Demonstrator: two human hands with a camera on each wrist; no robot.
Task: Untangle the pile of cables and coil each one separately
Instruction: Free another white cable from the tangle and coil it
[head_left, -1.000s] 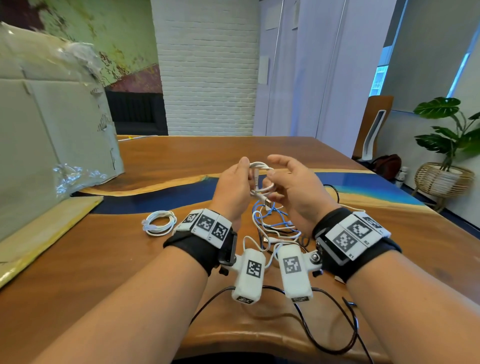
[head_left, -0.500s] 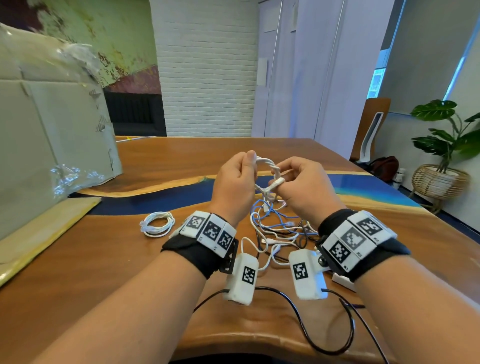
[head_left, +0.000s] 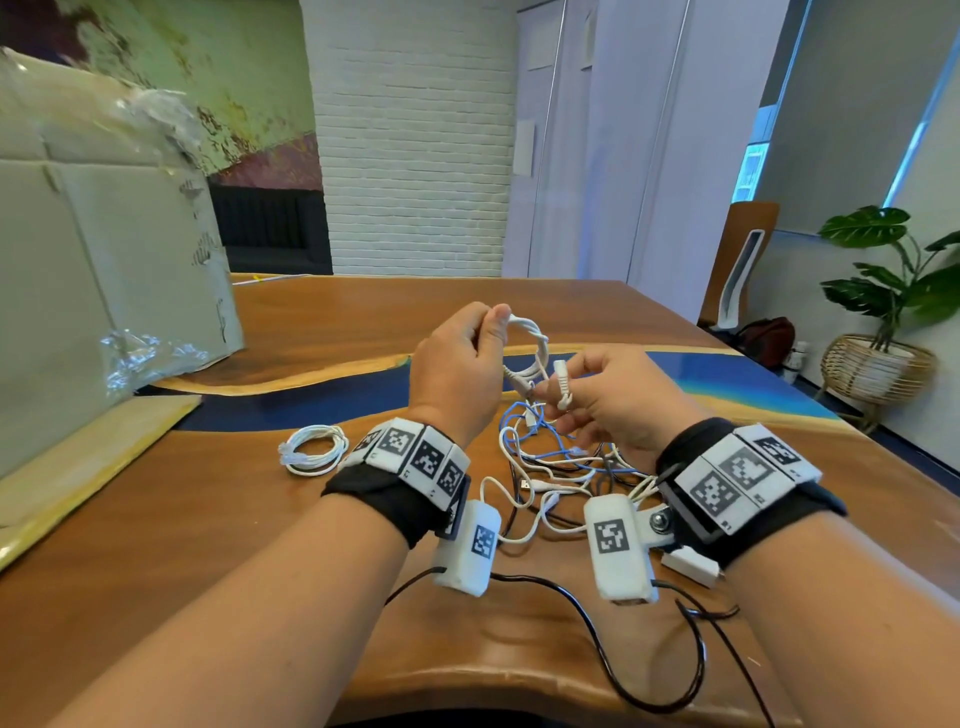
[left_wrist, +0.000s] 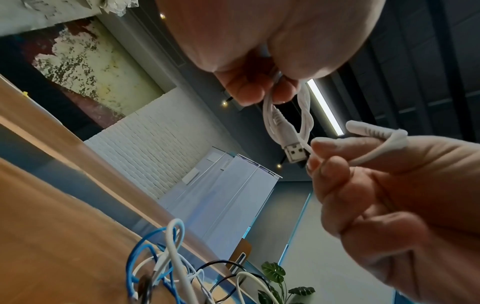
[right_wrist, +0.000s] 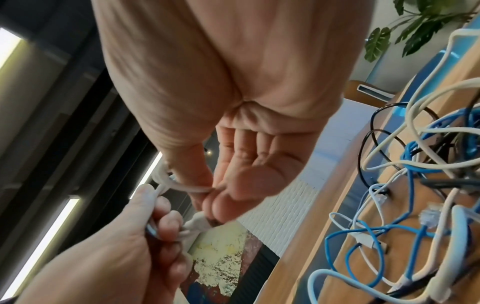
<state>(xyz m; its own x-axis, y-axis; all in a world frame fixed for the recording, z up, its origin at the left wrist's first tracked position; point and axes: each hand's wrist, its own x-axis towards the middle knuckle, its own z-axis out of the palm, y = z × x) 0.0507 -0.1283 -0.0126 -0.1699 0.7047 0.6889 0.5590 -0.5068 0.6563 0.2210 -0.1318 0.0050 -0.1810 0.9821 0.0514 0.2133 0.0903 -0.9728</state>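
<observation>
Above the wooden table (head_left: 156, 519) my left hand (head_left: 493, 332) pinches a small coil of white cable (head_left: 532, 338). A USB plug (left_wrist: 293, 150) hangs from the coil (left_wrist: 305, 115). My right hand (head_left: 558, 402) sits just right of the coil and pinches the same cable's other end (head_left: 562, 382), seen as a ribbed white tip (left_wrist: 374, 131) in the left wrist view. Beneath both hands lies the tangled pile of blue, white and black cables (head_left: 561, 457) (right_wrist: 415, 185). A finished white coil (head_left: 314, 449) rests on the table to the left.
A big cardboard box (head_left: 104, 260) wrapped in plastic stands at the left. A small white adapter (head_left: 691, 566) lies by my right wrist. Black wrist-camera leads (head_left: 649, 675) loop near the front edge. A plant in a basket (head_left: 878, 364) stands off the table's right.
Both hands have risen a little. My right hand has drawn the cable's end down and away from the coil, which stays in my left hand.
</observation>
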